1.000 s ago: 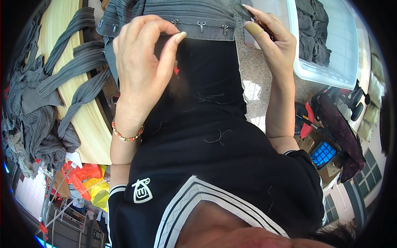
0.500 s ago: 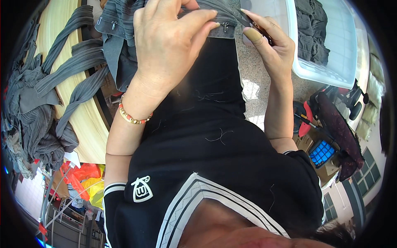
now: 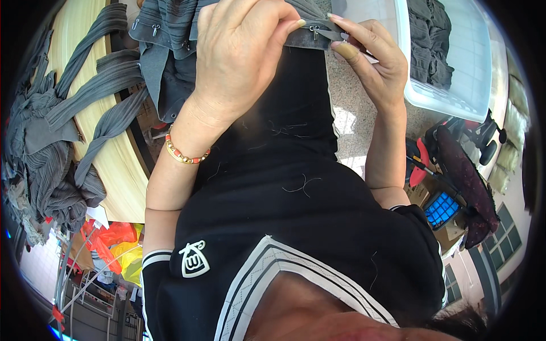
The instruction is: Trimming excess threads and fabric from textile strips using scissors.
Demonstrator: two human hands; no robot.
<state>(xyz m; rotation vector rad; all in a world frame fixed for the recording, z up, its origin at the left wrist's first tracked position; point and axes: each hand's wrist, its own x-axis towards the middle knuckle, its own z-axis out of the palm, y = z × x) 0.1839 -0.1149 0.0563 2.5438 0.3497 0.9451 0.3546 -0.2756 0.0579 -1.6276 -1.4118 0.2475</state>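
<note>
A grey ribbed garment (image 3: 165, 62) lies across my lap at the top, with small metal zipper-pull-like fittings (image 3: 155, 29) along its band. Over it, my left hand (image 3: 242, 62) pinches thumb and forefinger together beside one such fitting near the band's right end; whatever lies between the fingertips is too small to make out. My right hand (image 3: 372, 59) grips a small pair of thread snips (image 3: 333, 35), their metal blades pointing left onto the band beside that fitting. The fingers cover most of the snips' handle.
To my left, several grey ribbed strips and pieces (image 3: 94, 88) drape over a pale wooden board (image 3: 122, 196). A translucent white plastic bin (image 3: 449, 107) at the upper right holds folded dark grey pieces (image 3: 429, 45). Red and yellow plastic bags (image 3: 116, 241) lie at the lower left.
My left hand has shifted slightly right and its fingertips have closed together. The snips in my right hand have turned, and their blades now reach over the band beside the fitting.
</note>
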